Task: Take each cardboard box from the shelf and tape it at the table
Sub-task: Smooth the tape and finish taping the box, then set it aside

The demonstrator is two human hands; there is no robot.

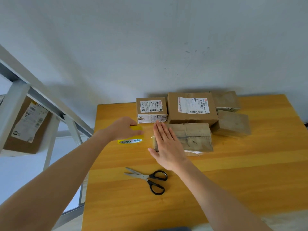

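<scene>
I am pressing my flat right hand (166,145) on the left end of the cardboard box (195,137), lying long-axis sideways on the table (250,172), while my left hand (121,129) is gripping the tape roll (130,141) just beside it.

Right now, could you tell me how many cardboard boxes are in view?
6. On the table: small labelled box, large labelled box, back-right box, right box, front box under the right hand. One shelf box at left. More may be hidden.
</scene>
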